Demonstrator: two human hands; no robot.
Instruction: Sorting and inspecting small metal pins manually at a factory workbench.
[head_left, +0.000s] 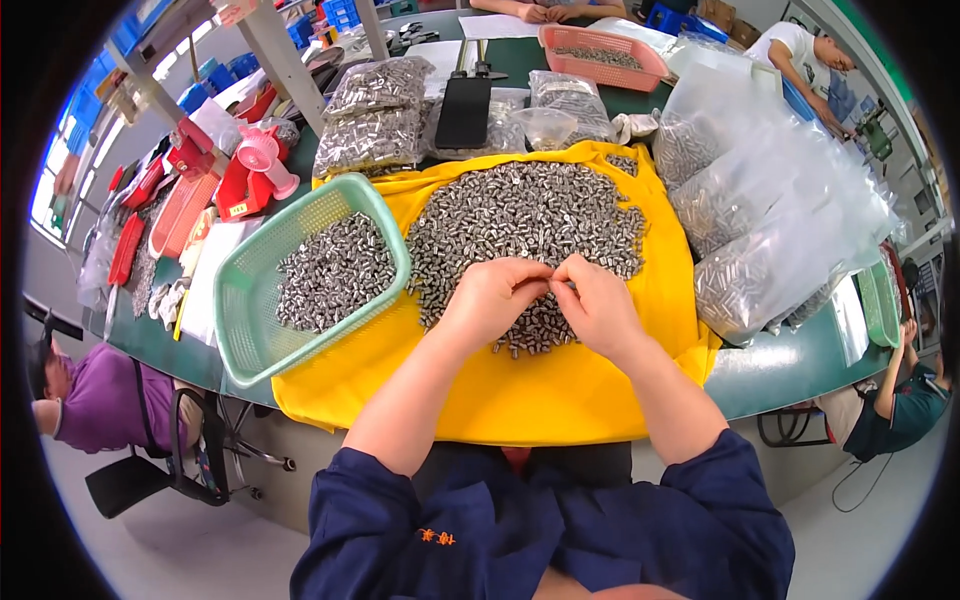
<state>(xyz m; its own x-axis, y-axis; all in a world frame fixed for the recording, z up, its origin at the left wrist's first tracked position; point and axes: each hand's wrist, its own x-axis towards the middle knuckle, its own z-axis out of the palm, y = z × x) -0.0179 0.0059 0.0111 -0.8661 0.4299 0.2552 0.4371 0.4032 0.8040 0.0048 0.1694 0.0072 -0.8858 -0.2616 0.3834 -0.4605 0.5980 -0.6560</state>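
A broad heap of small metal cylinders (540,210) is spread over a yellow cloth (480,400) in front of me. Above the near part of this heap, my left hand (492,298) and my right hand (600,305) meet fingertip to fingertip. Both are closed in a pinch, and whatever lies between the fingers is too small and covered to make out. To the left, a pale green plastic basket (240,335) sits tilted partly on the cloth, with many similar metal cylinders lying in it.
Bags of metal parts (375,115) are stacked behind the cloth, beside a black phone (463,112). Large clear bags (735,270) line the right side. A pink basket (600,60) stands at the back, a red bin (243,190) at the left. Several people sit around the green table.
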